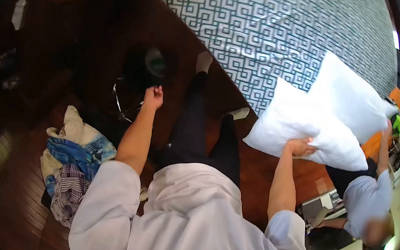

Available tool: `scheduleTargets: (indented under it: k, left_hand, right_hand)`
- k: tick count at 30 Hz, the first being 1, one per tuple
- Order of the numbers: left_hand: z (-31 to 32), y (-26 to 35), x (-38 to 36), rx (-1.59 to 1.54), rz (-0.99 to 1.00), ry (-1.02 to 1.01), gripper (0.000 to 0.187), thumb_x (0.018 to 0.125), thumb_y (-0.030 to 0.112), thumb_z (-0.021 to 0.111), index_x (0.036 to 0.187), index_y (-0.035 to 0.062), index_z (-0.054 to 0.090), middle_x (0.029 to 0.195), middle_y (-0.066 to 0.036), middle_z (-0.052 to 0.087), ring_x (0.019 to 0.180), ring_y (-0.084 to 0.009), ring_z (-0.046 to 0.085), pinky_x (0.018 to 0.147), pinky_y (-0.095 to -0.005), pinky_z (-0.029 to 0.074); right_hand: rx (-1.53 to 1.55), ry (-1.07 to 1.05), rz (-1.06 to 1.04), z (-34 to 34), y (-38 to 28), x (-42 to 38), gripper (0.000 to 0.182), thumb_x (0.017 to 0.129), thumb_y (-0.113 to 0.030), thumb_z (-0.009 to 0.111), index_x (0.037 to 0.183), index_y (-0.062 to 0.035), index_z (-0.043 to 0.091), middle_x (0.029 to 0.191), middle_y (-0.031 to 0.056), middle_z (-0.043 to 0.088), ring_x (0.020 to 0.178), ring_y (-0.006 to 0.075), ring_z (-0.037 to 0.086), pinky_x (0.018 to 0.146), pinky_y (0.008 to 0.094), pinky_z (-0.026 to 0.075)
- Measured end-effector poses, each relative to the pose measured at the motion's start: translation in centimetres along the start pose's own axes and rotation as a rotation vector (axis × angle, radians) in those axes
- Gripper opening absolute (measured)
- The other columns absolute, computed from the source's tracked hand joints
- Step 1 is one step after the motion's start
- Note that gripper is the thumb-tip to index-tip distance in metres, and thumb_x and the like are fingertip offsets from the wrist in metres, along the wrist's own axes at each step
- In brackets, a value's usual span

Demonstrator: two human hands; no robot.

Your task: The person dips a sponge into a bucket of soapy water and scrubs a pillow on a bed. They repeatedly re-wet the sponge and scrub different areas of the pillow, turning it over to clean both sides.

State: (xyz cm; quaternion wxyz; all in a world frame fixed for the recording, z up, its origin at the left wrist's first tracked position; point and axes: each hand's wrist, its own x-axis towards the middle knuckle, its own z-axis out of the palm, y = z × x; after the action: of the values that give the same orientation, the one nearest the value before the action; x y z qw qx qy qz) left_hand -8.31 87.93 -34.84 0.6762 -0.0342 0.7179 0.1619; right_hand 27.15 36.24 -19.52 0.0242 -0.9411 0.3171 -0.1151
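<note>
My right hand (301, 147) grips the lower edge of a white pillow (286, 117), which is held up near the corner of a bed with a patterned grey-and-white cover (253, 26). Behind and partly covered by it is a second white pillow (348, 91); another person's hand (387, 128) is at its right edge. Over the dark floor, my left hand (153, 97) is closed in a loose fist, with nothing visible in it. A thin pale cord or strap (118, 100) shows just left of that hand.
A heap of clothes (80, 152) lies on the wooden floor (14, 191) at my left. To the right stands a person in a light shirt (367, 197), close to a white box-like item (323, 207). Orange cloth (372, 145) shows beyond the pillows.
</note>
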Motion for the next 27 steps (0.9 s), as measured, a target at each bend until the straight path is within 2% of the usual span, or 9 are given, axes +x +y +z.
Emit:
scheduleTargets:
  k: [9, 10, 12, 13, 15, 17, 19, 23, 27]
  left_hand:
    - [11.5, 3.2, 14.0, 0.037, 0.039, 0.137, 0.011, 0.099, 0.008, 0.049, 0.093, 0.0015, 0.056, 0.082, -0.01, 0.063, 0.075, -0.0149, 0.064, 0.066, -0.0258, 0.06]
    - [11.1, 3.6, 16.4, 0.026, -0.011, -0.002, 0.014, 0.1, 0.011, 0.049, 0.093, 0.0027, 0.057, 0.083, -0.01, 0.065, 0.075, -0.0144, 0.064, 0.066, -0.0253, 0.06]
    - [9.9, 3.6, 21.4, 0.013, -0.069, -0.144, 0.016, 0.101, 0.014, 0.049, 0.093, 0.004, 0.058, 0.084, -0.011, 0.066, 0.074, -0.0138, 0.065, 0.066, -0.0248, 0.06]
    - [9.4, 3.0, 22.8, 0.576, 0.559, -0.343, 0.018, 0.101, 0.017, 0.048, 0.096, 0.0047, 0.06, 0.083, -0.012, 0.066, 0.074, -0.0175, 0.065, 0.067, -0.0284, 0.06]
    - [9.5, 3.1, 24.2, 1.467, 1.169, -0.371, 0.025, 0.101, 0.024, 0.049, 0.102, 0.0043, 0.064, 0.085, -0.013, 0.067, 0.078, -0.0249, 0.067, 0.072, -0.0366, 0.059]
    - [10.8, 3.9, 23.9, 1.671, 1.009, -0.305, 0.037, 0.101, 0.034, 0.05, 0.11, 0.0011, 0.065, 0.096, -0.016, 0.066, 0.09, -0.0283, 0.065, 0.081, -0.0399, 0.053]
    - [10.5, 4.3, 23.7, 1.534, 0.677, -0.396, 0.047, 0.102, 0.044, 0.049, 0.102, 0.0006, 0.067, 0.083, -0.014, 0.065, 0.077, -0.0234, 0.063, 0.072, -0.0388, 0.051]
    - [8.5, 3.2, 29.6, 1.605, 1.384, -0.642, 0.032, 0.103, 0.023, 0.049, 0.122, -0.0006, 0.061, 0.102, -0.015, 0.068, 0.089, -0.0295, 0.068, 0.082, -0.038, 0.059]
    - [9.6, 3.4, 26.9, 1.724, 1.131, -0.542, 0.035, 0.103, 0.026, 0.05, 0.122, -0.001, 0.059, 0.105, -0.016, 0.067, 0.093, -0.0285, 0.067, 0.083, -0.037, 0.059]
  right_hand:
    - [-0.103, 0.159, -0.083, 0.1, -0.5, -1.1, 0.084, 0.104, -0.055, 0.03, 0.147, 0.0175, 0.025, 0.137, 0.0431, 0.044, 0.128, 0.0516, 0.047, 0.111, 0.0534, 0.038]
    - [-0.572, 0.267, -0.274, 0.1, 2.9, 1.2, 0.082, 0.105, -0.052, 0.03, 0.14, 0.0218, 0.031, 0.128, 0.0474, 0.048, 0.117, 0.0523, 0.056, 0.1, 0.0536, 0.049]
    - [-0.411, 0.235, -0.242, 1.3, 5.3, 2.8, 0.075, 0.105, -0.047, 0.032, 0.144, 0.0173, 0.028, 0.131, 0.0446, 0.048, 0.12, 0.0508, 0.054, 0.104, 0.0537, 0.045]
    - [-0.272, 0.126, -0.13, 0.8, 4.1, 2.0, 0.07, 0.105, -0.044, 0.034, 0.144, 0.0144, 0.031, 0.132, 0.0416, 0.05, 0.12, 0.0488, 0.055, 0.103, 0.0528, 0.045]
    - [-0.017, -0.041, 0.132, -0.1, 1.6, 0.6, 0.06, 0.106, -0.038, 0.037, 0.144, 0.0086, 0.037, 0.134, 0.0354, 0.053, 0.12, 0.0449, 0.057, 0.102, 0.0509, 0.045]
    - [-0.154, -0.326, -0.105, -1.8, 1.1, 1.0, 0.05, 0.104, -0.033, 0.047, 0.11, 0.0164, 0.056, 0.112, 0.0264, 0.067, 0.092, 0.038, 0.068, 0.074, 0.0465, 0.057]
    - [-0.22, -0.18, 0.025, -1.8, 1.1, 0.3, 0.048, 0.105, -0.033, 0.042, 0.132, 0.0059, 0.048, 0.13, 0.0256, 0.059, 0.114, 0.0375, 0.06, 0.094, 0.0469, 0.048]
    - [-0.511, 0.153, -0.355, 0.1, 6.0, 1.9, 0.045, 0.106, -0.029, 0.043, 0.127, 0.01, 0.05, 0.129, 0.0317, 0.056, 0.12, 0.0406, 0.055, 0.101, 0.0461, 0.044]
    - [-0.273, 0.307, -0.294, 0.0, 1.1, -0.6, 0.049, 0.106, -0.03, 0.043, 0.129, 0.0133, 0.046, 0.129, 0.0343, 0.054, 0.12, 0.0452, 0.052, 0.1, 0.0485, 0.044]
